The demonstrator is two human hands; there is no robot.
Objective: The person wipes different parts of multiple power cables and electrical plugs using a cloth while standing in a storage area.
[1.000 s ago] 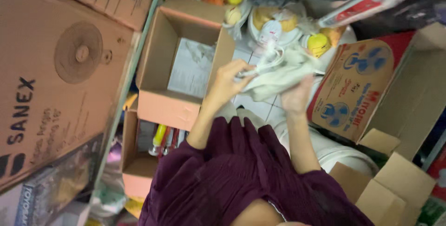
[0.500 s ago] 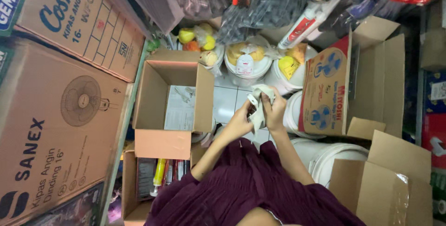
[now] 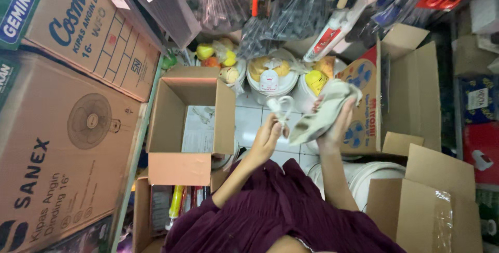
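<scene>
- Left hand (image 3: 267, 138): raised at the centre of the view, fingers closed narrowly on a small white looped item (image 3: 281, 108); whether this is a coiled cord or a plastic part is too small to tell
- Right hand (image 3: 337, 124): at 3 o'clock of the left hand and near it, closed around a crumpled grey-green cloth (image 3: 323, 111); the cloth drapes over the fingers and its lower end hangs toward the white item, close to it; contact between the two cannot be told
- Step in hand, as judged: the white item is held up in the air beside the cloth, above the tiled floor (image 3: 248, 122), so the work appears to be at the holding-and-wiping stage, with neither thing set down
- Open cardboard box (image 3: 224, 111): at 9 o'clock of the hands, flaps up, a printed paper sheet (image 3: 200, 128) lying flat inside; the nearest open container
- White lidded tub (image 3: 270, 79): at 12 o'clock, just beyond the white item; a printed fan carton (image 3: 364, 102) stands at 3 o'clock behind the cloth
- What a further move calls for, as judged: a steady pinch of the left fingers while the cloth hand works; little free room between the cartons, so short movements kept over the floor gap
</scene>
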